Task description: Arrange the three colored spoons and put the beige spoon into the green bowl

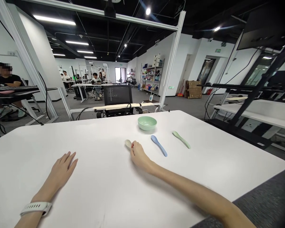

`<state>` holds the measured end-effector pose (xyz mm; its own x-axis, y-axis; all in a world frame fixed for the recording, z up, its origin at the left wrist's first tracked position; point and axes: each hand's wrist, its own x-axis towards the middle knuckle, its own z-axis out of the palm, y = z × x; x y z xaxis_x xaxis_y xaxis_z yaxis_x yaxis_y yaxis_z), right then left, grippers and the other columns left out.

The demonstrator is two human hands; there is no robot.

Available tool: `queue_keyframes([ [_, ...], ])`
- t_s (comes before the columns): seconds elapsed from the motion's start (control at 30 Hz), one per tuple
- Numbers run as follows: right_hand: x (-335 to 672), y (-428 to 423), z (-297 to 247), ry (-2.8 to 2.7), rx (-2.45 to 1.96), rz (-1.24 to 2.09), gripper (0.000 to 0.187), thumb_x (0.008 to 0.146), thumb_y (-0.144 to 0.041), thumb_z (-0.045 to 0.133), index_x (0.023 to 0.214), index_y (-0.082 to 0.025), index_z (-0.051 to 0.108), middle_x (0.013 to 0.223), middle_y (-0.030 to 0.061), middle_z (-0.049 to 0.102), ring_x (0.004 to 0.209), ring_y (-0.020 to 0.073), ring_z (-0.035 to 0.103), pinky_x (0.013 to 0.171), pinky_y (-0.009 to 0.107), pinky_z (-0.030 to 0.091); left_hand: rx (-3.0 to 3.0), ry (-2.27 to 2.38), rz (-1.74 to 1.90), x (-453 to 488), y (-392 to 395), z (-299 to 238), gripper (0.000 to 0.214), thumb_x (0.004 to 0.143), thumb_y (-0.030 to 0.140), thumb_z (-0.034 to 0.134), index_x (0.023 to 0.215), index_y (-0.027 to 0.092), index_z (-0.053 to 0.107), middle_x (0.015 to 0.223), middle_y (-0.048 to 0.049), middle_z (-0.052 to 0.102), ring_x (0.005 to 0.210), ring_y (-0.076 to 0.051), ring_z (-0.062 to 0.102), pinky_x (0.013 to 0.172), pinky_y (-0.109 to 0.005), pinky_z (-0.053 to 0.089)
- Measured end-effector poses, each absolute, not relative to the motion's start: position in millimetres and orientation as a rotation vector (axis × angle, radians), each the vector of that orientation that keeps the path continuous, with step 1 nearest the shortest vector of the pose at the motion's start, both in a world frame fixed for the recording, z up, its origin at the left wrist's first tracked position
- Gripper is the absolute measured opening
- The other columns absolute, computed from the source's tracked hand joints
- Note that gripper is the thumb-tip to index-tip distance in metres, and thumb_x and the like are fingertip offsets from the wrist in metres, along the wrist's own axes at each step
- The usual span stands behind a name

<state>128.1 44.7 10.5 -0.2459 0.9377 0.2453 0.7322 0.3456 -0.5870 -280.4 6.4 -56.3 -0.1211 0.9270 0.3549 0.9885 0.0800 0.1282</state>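
Observation:
My right hand is closed on a beige spoon; only the spoon's bowl shows, and its handle is hidden under the fingers. Just right of that hand lies a blue spoon, its bowl pointing away from me. Further right is a light green spoon, lying at a similar slant. Behind the spoons stands a green bowl, upright, with nothing visible inside. On the left side, my left hand lies flat on the table with its fingers stretched out, holding nothing.
The white table has rounded corners. An aluminium frame rises behind its far edge, with a black office chair beyond. A white desk stands to the right. Several people sit further back in the room.

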Motion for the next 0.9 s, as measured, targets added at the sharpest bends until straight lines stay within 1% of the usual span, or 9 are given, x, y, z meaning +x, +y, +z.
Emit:
queue_keyframes([
  [0.1, 124.2, 36.5, 10.6, -2.044, -1.491, 0.600, 0.018, 0.091, -0.005, 0.046, 0.093, -0.023, 0.044, 0.095, 0.0080, 0.063, 0.086, 0.0212, 0.059, 0.076, 0.030, 0.041, -1.961, -2.171, -0.508, -281.2, 6.6, -56.2, 0.074, 0.091, 0.054, 0.030, 0.142, 0.010, 0.062, 0.153, -0.0194, 0.060, 0.145, -0.035, 0.053, 0.120, -0.053, 0.043],
  [0.2, 126.1, 36.4, 15.5, -2.052, -1.478, 0.721, 0.022, 0.087, -0.005, 0.050, 0.089, -0.025, 0.041, 0.082, 0.0024, 0.060, 0.073, 0.0184, 0.055, 0.067, 0.028, 0.036, -1.962, -2.172, -0.508, -281.6, 7.5, -57.4, 0.075, 0.091, 0.055, 0.030, 0.142, 0.009, 0.062, 0.153, -0.0200, 0.060, 0.145, -0.035, 0.052, 0.120, -0.053, 0.043],
  [0.3, 125.0, 38.7, 19.2, -2.077, -1.407, 0.743, 0.026, 0.085, -0.004, 0.051, 0.084, -0.026, 0.038, 0.074, -0.0023, 0.054, 0.066, 0.0161, 0.049, 0.064, 0.027, 0.032, -1.953, -2.166, -0.509, -281.2, 8.1, -58.4, 0.075, 0.091, 0.054, 0.030, 0.143, 0.010, 0.061, 0.153, -0.0192, 0.060, 0.146, -0.035, 0.052, 0.120, -0.052, 0.043],
  [0.43, 118.6, 40.4, 20.5, -2.098, -1.382, 0.726, 0.029, 0.083, -0.003, 0.052, 0.083, -0.027, 0.035, 0.070, -0.0049, 0.049, 0.064, 0.0156, 0.047, 0.063, 0.026, 0.028, -1.947, -2.174, -0.501, -280.2, 8.3, -57.9, 0.073, 0.091, 0.052, 0.030, 0.143, 0.011, 0.062, 0.152, -0.0185, 0.061, 0.145, -0.034, 0.052, 0.120, -0.052, 0.043],
  [0.57, 116.5, 38.8, 22.4, -2.129, -1.400, 0.702, 0.027, 0.085, -0.003, 0.050, 0.086, -0.026, 0.036, 0.069, -0.0053, 0.048, 0.063, 0.0162, 0.047, 0.062, 0.027, 0.026, -1.941, -2.161, -0.511, -280.7, 9.2, -58.3, 0.071, 0.091, 0.051, 0.031, 0.141, 0.013, 0.063, 0.150, -0.0179, 0.063, 0.144, -0.034, 0.053, 0.119, -0.052, 0.043],
  [0.7, 118.5, 37.8, 26.1, -2.212, -1.440, 0.654, 0.022, 0.089, -0.005, 0.047, 0.091, -0.026, 0.039, 0.068, -0.0047, 0.049, 0.063, 0.0178, 0.048, 0.062, 0.028, 0.027, -1.947, -2.159, -0.506, -281.8, 9.9, -59.2, 0.072, 0.091, 0.051, 0.031, 0.142, 0.011, 0.062, 0.151, -0.0192, 0.062, 0.145, -0.034, 0.053, 0.120, -0.053, 0.042],
  [0.8, 118.8, 38.0, 27.5, -2.249, -1.477, 0.622, 0.017, 0.092, -0.008, 0.045, 0.095, -0.024, 0.041, 0.073, -0.0018, 0.054, 0.066, 0.0193, 0.052, 0.063, 0.029, 0.028, -1.954, -2.162, -0.493, -281.5, 9.1, -58.4, 0.073, 0.092, 0.052, 0.031, 0.144, 0.011, 0.061, 0.153, -0.0190, 0.060, 0.146, -0.034, 0.052, 0.121, -0.053, 0.042],
  [0.9, 117.2, 37.5, 27.3, -2.274, -1.510, 0.585, 0.011, 0.096, -0.013, 0.047, 0.100, -0.022, 0.044, 0.081, 0.0036, 0.063, 0.072, 0.0220, 0.058, 0.065, 0.030, 0.031, -1.970, -2.173, -0.482, -280.8, 7.7, -56.7, 0.075, 0.092, 0.053, 0.029, 0.144, 0.008, 0.060, 0.154, -0.0204, 0.059, 0.147, -0.035, 0.051, 0.121, -0.052, 0.042],
])
